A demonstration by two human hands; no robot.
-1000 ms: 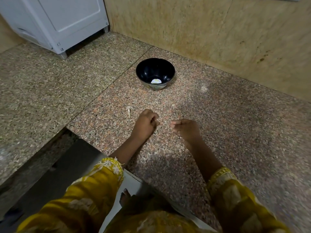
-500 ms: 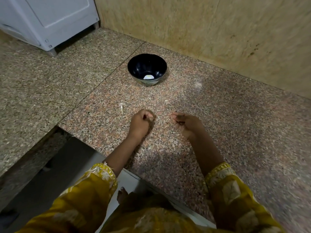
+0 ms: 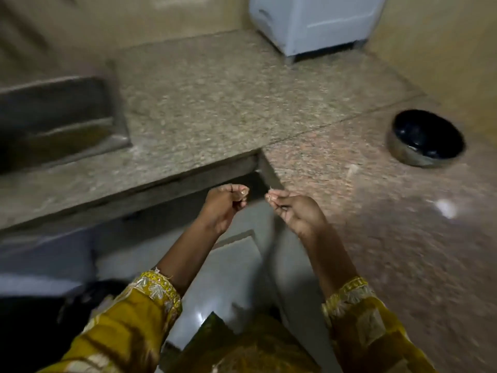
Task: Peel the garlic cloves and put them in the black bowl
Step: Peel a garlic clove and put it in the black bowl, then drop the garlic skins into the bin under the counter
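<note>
The black bowl (image 3: 403, 153) stands on the reddish granite counter (image 3: 376, 238) at the far right; blur hides its contents. Both hands hang off the counter's inner corner, above the floor. My left hand (image 3: 226, 204) is curled into a fist round a small pale garlic clove (image 3: 243, 192) that barely shows at the fingertips. A hand's width to its right, my right hand (image 3: 294, 210) pinches a thin scrap of garlic peel (image 3: 270, 188) between thumb and fingertips. The two hands do not touch.
A loose peel scrap (image 3: 352, 170) lies on the counter between my hands and the bowl. A steel sink (image 3: 53, 122) is sunk into the grey counter at left. A white appliance (image 3: 309, 20) stands at the back. Grey floor (image 3: 242, 265) lies below my hands.
The view has swung left, so the bowl now sits at the right edge. Both hands have moved off the counter to hang over the floor, still curled and apart.
</note>
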